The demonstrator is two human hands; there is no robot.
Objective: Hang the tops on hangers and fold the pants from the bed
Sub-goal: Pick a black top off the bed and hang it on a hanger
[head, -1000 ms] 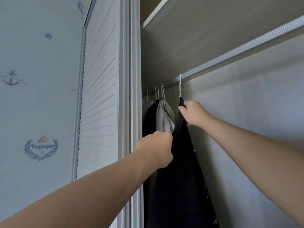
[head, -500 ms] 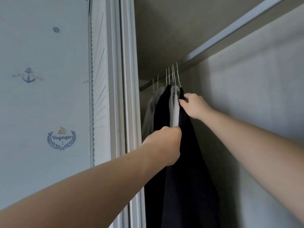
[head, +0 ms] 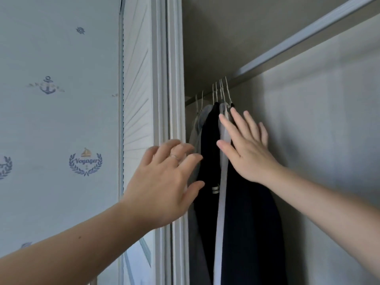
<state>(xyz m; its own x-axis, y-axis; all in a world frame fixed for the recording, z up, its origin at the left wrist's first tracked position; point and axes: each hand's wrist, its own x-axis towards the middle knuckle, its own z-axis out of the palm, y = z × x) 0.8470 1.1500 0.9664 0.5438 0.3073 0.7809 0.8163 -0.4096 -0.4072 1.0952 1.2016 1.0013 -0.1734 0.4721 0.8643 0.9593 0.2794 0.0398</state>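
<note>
Fingers [head: 186, 159] of the left hand [head: 162, 182]: spread, loosely curved, holding nothing; a ring [head: 174, 156] on one. Position: in front of the door frame [head: 174, 79], at the near edge of the hanging row. Whether the tips touch cloth cannot be told.

Right hand [head: 249, 155]: fingers [head: 236, 120] straight and fanned, laid flat on the shoulder of the dark top [head: 253, 223]; nothing gripped. Judged purpose: to steady the garment and press it snug against its neighbours.

Dark top: the task's item in hand. Hangs full length at the right end of the row, just beside a pale grey garment [head: 223, 182]. Judged hung; this piece looks done.

Neighbours, leftward: black top [head: 209, 157] with a small striped tag; grey garment [head: 198, 128] nearest the frame.

Hanger hooks [head: 221, 89]: thin wire, bunched close, reaching up to the rail [head: 308, 36], which runs off up and to the right.

Back wall [head: 329, 120]: plain, pale, behind the row.

Louvred door [head: 135, 79]: stands left of the frame, leaving the closet open for access.

Wallpaper [head: 41, 140]: pale blue, with anchor and "Voyager" crest motifs, far left.

Not in view: bed, pants, any tops left to hang. Judged next call: back to the bed for another piece.
</note>
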